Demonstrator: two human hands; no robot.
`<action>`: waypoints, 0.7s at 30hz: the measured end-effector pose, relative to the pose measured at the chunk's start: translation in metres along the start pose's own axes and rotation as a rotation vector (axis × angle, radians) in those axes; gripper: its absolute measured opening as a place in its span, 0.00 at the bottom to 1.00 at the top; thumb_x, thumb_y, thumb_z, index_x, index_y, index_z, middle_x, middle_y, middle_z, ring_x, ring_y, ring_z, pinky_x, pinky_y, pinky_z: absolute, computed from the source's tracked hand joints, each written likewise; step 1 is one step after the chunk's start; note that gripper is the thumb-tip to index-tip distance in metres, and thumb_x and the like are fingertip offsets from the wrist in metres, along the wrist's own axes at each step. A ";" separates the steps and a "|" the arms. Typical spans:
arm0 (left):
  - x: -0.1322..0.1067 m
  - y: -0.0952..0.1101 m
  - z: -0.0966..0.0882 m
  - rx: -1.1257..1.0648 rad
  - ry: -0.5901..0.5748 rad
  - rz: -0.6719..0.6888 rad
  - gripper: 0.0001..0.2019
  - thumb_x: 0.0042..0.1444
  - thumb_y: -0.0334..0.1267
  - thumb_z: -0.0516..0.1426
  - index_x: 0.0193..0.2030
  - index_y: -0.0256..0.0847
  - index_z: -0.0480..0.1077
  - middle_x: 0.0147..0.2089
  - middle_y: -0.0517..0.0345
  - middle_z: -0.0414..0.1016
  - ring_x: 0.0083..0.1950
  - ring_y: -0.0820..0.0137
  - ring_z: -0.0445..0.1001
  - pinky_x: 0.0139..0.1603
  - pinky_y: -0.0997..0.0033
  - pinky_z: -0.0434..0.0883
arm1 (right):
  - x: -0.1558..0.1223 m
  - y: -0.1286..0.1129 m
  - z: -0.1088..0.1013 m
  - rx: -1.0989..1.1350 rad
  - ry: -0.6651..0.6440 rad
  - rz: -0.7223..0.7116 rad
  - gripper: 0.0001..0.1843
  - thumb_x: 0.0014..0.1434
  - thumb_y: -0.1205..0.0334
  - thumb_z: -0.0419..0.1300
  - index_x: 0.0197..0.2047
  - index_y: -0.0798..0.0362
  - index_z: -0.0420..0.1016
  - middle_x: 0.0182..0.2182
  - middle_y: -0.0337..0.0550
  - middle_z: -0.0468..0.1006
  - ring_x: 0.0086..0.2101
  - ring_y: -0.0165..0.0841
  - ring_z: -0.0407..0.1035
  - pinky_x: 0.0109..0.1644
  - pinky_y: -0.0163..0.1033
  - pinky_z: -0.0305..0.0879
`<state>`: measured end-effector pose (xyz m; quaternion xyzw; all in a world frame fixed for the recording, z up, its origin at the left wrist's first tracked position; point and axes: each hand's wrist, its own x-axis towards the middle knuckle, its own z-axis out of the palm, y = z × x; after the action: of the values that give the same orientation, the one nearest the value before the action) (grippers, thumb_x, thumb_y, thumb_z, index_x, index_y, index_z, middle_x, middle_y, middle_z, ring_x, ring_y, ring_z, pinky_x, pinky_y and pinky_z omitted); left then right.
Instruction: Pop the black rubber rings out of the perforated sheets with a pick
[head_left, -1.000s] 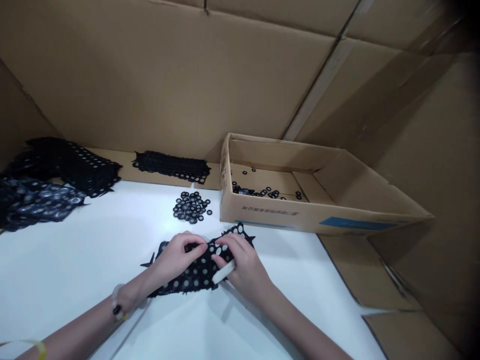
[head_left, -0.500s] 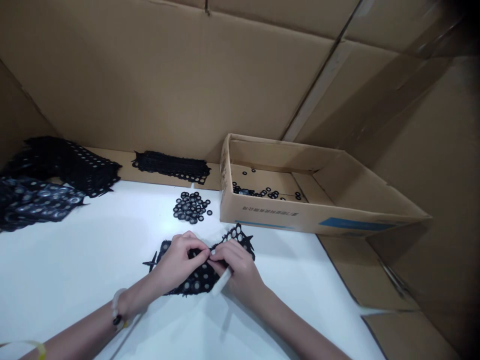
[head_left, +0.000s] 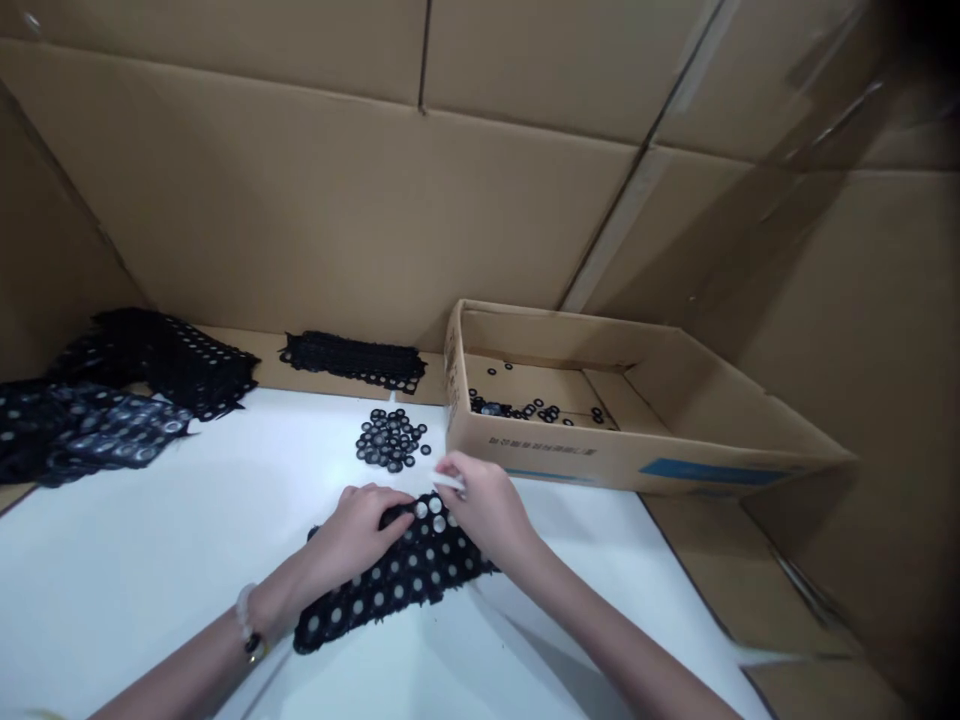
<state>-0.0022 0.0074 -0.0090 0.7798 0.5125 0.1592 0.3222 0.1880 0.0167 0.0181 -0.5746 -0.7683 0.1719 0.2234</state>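
Toward the front of the white bench (head_left: 150, 560), a black perforated rubber sheet (head_left: 405, 580) under the flat, open left hand (head_left: 352, 530), the right hand (head_left: 487, 510) pinching a white plastic strip (head_left: 450, 482), loose black rubber rings (head_left: 390, 438) beyond, an open cardboard tray (head_left: 600, 450) at the back right, corrugated cardboard walls (head_left: 300, 200) behind

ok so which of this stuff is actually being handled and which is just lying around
In use:
- left hand, flat on the black punched sheet
- right hand, pinching a small white piece

Lying about:
- stacks of black sheets
- pile of black rings
- cardboard box, with loose rings inside
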 end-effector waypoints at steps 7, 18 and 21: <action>-0.001 -0.002 -0.005 -0.004 0.010 -0.015 0.11 0.57 0.40 0.52 0.42 0.46 0.75 0.44 0.60 0.79 0.45 0.62 0.74 0.49 0.66 0.64 | 0.023 -0.013 0.013 -0.061 0.025 -0.058 0.22 0.60 0.68 0.54 0.58 0.53 0.67 0.48 0.48 0.77 0.45 0.42 0.73 0.48 0.42 0.67; 0.000 -0.008 -0.010 -0.208 -0.095 0.074 0.07 0.55 0.35 0.53 0.35 0.42 0.73 0.38 0.63 0.78 0.41 0.69 0.74 0.43 0.75 0.64 | -0.020 0.025 0.009 -0.042 -0.179 -0.216 0.20 0.63 0.67 0.49 0.57 0.48 0.69 0.48 0.47 0.74 0.45 0.38 0.71 0.47 0.42 0.69; -0.001 -0.005 -0.010 -0.123 -0.047 0.025 0.07 0.53 0.40 0.56 0.37 0.43 0.74 0.38 0.61 0.78 0.40 0.67 0.73 0.41 0.73 0.64 | -0.024 0.025 -0.008 0.123 -0.053 -0.239 0.18 0.66 0.64 0.46 0.52 0.51 0.73 0.49 0.49 0.73 0.46 0.39 0.69 0.51 0.43 0.65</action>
<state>-0.0124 0.0110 -0.0045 0.7684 0.4845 0.1760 0.3794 0.2185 0.0004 0.0087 -0.4595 -0.8249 0.2061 0.2568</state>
